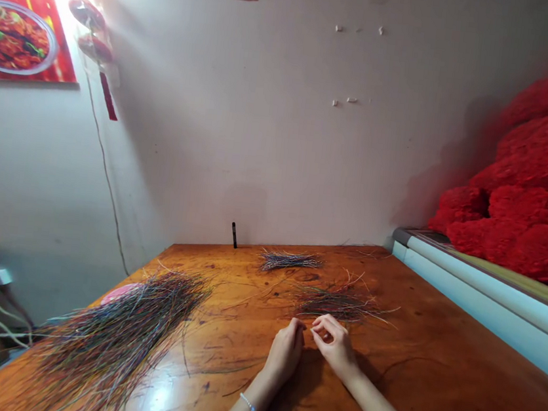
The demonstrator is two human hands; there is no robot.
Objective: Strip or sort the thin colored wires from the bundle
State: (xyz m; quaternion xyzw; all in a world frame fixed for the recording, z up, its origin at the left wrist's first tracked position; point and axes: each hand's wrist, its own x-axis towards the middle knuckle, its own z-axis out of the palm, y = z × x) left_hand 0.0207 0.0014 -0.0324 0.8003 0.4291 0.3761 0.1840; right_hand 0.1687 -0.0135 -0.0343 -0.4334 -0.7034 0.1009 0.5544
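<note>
My left hand (286, 351), a beaded bracelet (250, 406) on its wrist, is closed with the fingertips together above the table. Close beside it, my right hand (335, 348) makes a pinch, thumb against fingers. Whatever either pinch holds is too thin to make out. Just beyond the hands lies a loose bundle of thin coloured wires (332, 303), some strands sticking out. Farther back is a smaller, tidier bundle of thin dark wires (291, 261). A large heap of long multicoloured wires (126, 330) spreads over the left side.
The wooden table (224, 292) meets the wall, with stray strands scattered on it. A black marker-like stick (234, 234) stands at its back edge. Something pink (120, 293) shows under the heap. Along the right are a pale blue freezer-like edge (485, 302) and red fluffy bundles (524, 221).
</note>
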